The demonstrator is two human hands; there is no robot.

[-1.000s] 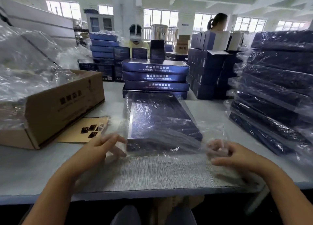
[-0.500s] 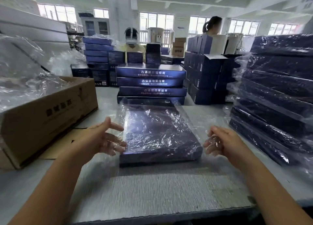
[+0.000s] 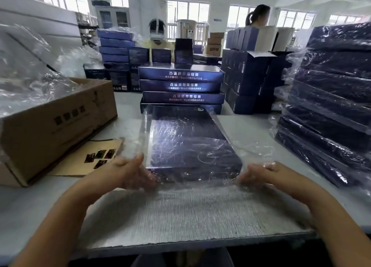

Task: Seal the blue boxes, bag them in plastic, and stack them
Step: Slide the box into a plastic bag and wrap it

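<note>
A flat dark blue box (image 3: 186, 142) lies on the table in front of me inside a clear plastic bag (image 3: 251, 146). The bag's loose open end (image 3: 190, 206) stretches toward me over the table edge. My left hand (image 3: 128, 172) cups the box's near left corner, thumb up its side and fingers under the plastic along the front edge. My right hand (image 3: 263, 174) grips the near right corner through the plastic with curled fingers. Behind the box stands a pile of unbagged blue boxes (image 3: 181, 86). A tall stack of bagged boxes (image 3: 331, 106) rises at the right.
An open cardboard carton (image 3: 60, 122) full of plastic bags sits at the left, with a brown sticker sheet (image 3: 90, 158) beside it. More blue box stacks (image 3: 247, 82) and two people stand at the back. The grey table (image 3: 40, 206) ends just before me.
Both hands came in from the box's sides to its near corners and took hold through the plastic. The bag's loose end now lies flat toward me.
</note>
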